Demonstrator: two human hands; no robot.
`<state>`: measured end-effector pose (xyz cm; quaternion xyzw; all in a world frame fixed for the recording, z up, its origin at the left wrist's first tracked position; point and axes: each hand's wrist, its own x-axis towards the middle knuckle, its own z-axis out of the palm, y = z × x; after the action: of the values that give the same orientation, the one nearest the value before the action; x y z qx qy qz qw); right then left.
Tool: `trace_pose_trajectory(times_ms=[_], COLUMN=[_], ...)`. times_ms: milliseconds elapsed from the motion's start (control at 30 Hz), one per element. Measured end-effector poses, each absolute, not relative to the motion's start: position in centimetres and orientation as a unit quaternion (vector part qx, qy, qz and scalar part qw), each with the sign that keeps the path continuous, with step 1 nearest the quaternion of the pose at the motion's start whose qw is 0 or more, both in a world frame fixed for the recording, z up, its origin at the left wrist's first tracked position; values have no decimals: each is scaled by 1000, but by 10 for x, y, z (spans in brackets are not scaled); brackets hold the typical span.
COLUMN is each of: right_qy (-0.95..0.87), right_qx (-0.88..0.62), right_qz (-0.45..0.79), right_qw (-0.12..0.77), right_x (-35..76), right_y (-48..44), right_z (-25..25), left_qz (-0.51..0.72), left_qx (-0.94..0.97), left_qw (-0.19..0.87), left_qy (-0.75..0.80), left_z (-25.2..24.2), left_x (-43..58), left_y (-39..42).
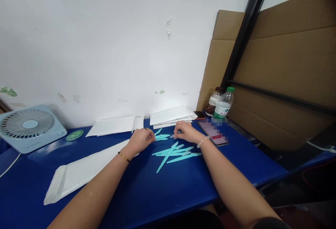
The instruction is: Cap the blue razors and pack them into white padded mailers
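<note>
Several slim turquoise sticks [175, 152] lie scattered on the blue table [147, 190]. My left hand [141, 139] is curled closed and grips a few turquoise sticks [161, 137] whose tips poke out to its right. My right hand [185, 131] rests palm down beside them, its fingers pinched on a small pale piece I cannot make out. A long white padded envelope [78, 173] lies under and left of my left forearm.
A pale blue fan [30, 127] stands at the far left, with a green disc [75, 135] beside it. White envelope stacks [170, 116] lie along the wall. A phone [213, 133] and two bottles [222, 105] sit right, before cardboard sheets [283, 64].
</note>
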<state>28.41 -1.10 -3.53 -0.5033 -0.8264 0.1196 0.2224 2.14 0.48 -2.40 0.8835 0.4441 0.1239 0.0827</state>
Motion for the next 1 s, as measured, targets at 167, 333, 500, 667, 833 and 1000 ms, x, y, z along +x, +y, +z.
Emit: trace_pose_trajectory(times_ms=[167,333,500,667,833,1000], right_qy=[-816,-868,-872,-857,-851,-836], right_qx=[-518,-436,-434,-440,-450,-480], right_qz=[131,182,193,198,150,132], right_qw=[221,153,122,179,227,231], right_x=[299,290,286,285,282,291], right_y=[-15,-22,-19,-20,-17,-15], right_z=[-28,-27,-31,-28,-32,-30], left_qz=[146,136,156,222,176,204], left_qx=[867,878,882,883,908,883], left_qw=[69,80,106,116,116,75], left_qy=[472,452,431,397,362,416], left_z=[-35,-44,-42,-30,-24,-22], left_x=[15,25,28,30,35,31], left_y=[10,6,5,-3,-6,-2])
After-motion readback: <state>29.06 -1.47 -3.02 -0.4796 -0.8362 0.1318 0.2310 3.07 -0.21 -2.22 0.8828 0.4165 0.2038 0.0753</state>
